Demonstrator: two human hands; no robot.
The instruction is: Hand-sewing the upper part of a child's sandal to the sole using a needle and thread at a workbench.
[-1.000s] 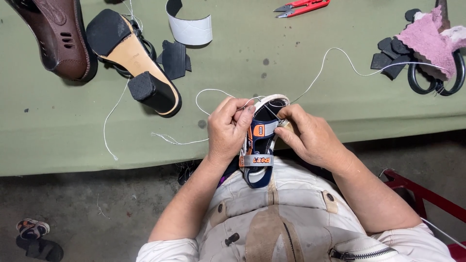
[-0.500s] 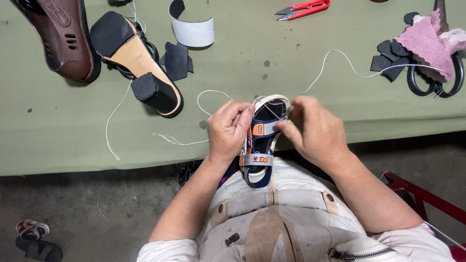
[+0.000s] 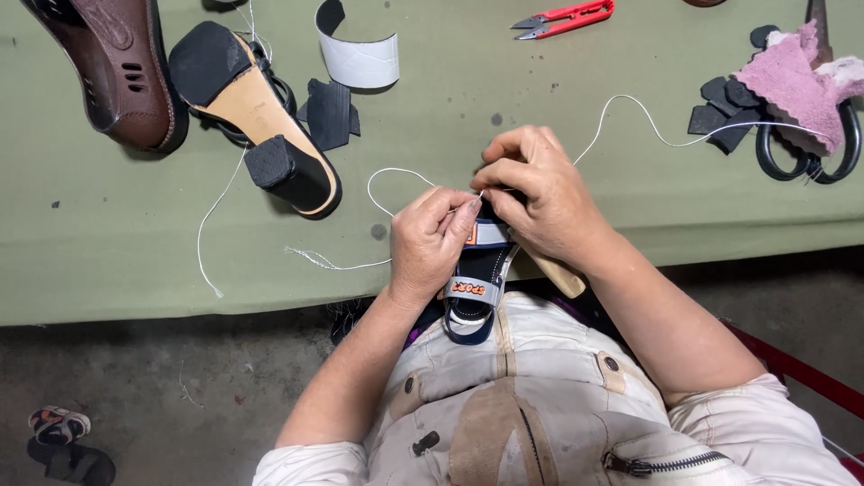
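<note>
1. Sandal (image 3: pixel 472 288), small, navy with grey straps and orange patches, sits at the near edge of the green table (image 3: pixel 108 243), over the person's lap.
2. Left hand (image 3: pixel 430 243) is closed around the sandal's left side, fingers curled on the strap.
3. Right hand (image 3: pixel 538 200) is closed over the sandal's far end, fingertips pinched right where the white thread (image 3: pixel 630 112) meets it. A wooden handle (image 3: pixel 556 274) pokes out under that wrist.
4. Thread loops left of the hands and trails far right toward the black scissors (image 3: pixel 810 144) under a pink rag (image 3: pixel 796 81).
5. Far left: block-heel sandal (image 3: pixel 261 117) lying sole-up, brown shoe (image 3: pixel 117 72) beside it.
6. Far middle: red thread snips (image 3: pixel 567 16).
</note>
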